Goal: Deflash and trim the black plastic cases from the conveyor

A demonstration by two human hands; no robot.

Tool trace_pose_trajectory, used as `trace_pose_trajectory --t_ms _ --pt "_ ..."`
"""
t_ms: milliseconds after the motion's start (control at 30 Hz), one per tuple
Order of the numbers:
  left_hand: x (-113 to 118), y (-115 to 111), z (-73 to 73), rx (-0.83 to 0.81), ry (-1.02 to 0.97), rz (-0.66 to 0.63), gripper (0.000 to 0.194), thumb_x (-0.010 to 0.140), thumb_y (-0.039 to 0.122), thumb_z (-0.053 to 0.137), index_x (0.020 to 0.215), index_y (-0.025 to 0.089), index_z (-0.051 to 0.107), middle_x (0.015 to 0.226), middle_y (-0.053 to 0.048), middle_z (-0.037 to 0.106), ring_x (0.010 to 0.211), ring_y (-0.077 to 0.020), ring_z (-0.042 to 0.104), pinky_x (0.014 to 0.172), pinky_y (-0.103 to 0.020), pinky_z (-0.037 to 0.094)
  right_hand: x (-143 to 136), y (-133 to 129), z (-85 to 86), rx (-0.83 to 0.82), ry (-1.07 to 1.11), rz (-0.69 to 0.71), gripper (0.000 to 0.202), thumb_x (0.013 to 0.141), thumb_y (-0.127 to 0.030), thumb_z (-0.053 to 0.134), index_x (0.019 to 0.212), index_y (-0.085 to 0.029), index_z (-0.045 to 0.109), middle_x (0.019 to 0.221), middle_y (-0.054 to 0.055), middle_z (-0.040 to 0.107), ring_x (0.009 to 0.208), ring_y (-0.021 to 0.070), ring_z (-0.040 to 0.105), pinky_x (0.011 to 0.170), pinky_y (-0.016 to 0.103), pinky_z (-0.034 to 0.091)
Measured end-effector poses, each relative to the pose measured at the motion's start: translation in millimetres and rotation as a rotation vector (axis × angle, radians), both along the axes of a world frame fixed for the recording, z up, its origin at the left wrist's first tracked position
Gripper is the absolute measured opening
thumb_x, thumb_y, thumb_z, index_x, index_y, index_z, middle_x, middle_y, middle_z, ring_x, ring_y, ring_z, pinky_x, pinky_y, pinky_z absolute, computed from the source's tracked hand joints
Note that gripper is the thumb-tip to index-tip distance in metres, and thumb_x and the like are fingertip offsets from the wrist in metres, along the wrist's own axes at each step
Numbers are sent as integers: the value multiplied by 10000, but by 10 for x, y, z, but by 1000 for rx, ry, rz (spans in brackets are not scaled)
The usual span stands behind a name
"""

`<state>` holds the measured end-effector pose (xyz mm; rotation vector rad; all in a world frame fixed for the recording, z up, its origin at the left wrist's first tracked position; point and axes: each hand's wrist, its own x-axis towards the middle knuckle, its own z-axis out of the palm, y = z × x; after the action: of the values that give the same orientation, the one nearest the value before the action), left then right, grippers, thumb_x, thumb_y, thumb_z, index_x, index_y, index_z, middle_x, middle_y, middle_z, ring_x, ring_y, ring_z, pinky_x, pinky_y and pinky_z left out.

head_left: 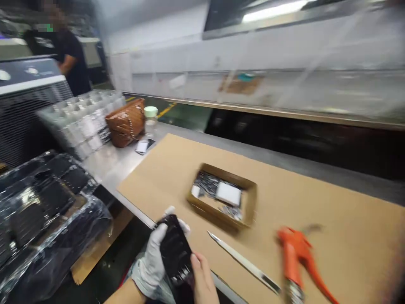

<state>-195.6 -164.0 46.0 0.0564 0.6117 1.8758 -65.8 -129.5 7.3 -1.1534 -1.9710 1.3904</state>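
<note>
A glossy black plastic part [175, 249], long and flat, is held near the table's front edge. My left hand [152, 255], in a white glove, wraps its fingers around the part's left side and top. On its lower right edge, my bare right hand [202, 274] grips with the thumb and fingers. To the right, a slim knife-like tool [243, 259] with a pale handle lies on the cardboard sheet [284, 185]. A small cardboard box [249, 204] beyond it contains many small dark pieces and a white block [228, 194].
Orange-handled pliers or cutters [292, 253] lie at the right. Plastic-wrapped black trays [47, 202] fill the left side. At the back left are a brown bag [125, 124], a green-lidded jar [150, 116], a phone [144, 146] and clear bins [85, 122]. A person [71, 59] stands behind.
</note>
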Motion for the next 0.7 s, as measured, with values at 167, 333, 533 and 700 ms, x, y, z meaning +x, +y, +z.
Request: trace_pose_trajectory --t_ms 167,333,533,700 --pt "-238 -2 24 0 -301 -60 439 885 481 496 1211 220 630 966 -86 714 894 -198 663 1000 -409 444 290 375 -25 200 -41 -299 507 863 -629 431 958 -188 663 999 118 697 990 289 644 903 474 513" --pt "-274 -47 64 -36 -346 -68 471 898 511 441 1226 225 620 999 -96 698 914 -202 654 974 -409 468 672 799 -194 459 -195 -343 563 773 -706 499 881 -189 695 1086 161 674 1028 346 617 898 584 468" --pt "-100 -24 178 -54 -303 -61 471 876 526 476 1214 233 625 966 -82 696 879 -196 654 964 -407 475 645 504 -177 405 -113 -440 498 947 -529 314 1130 -167 604 900 103 692 813 210 666 759 383 549" --pt "-28 -23 221 -44 -225 -84 495 877 533 475 1272 254 576 976 -67 700 884 -196 663 946 -398 487 393 86 265 268 73 -278 376 958 -393 419 1262 -221 558 1100 85 691 973 196 673 822 324 567"
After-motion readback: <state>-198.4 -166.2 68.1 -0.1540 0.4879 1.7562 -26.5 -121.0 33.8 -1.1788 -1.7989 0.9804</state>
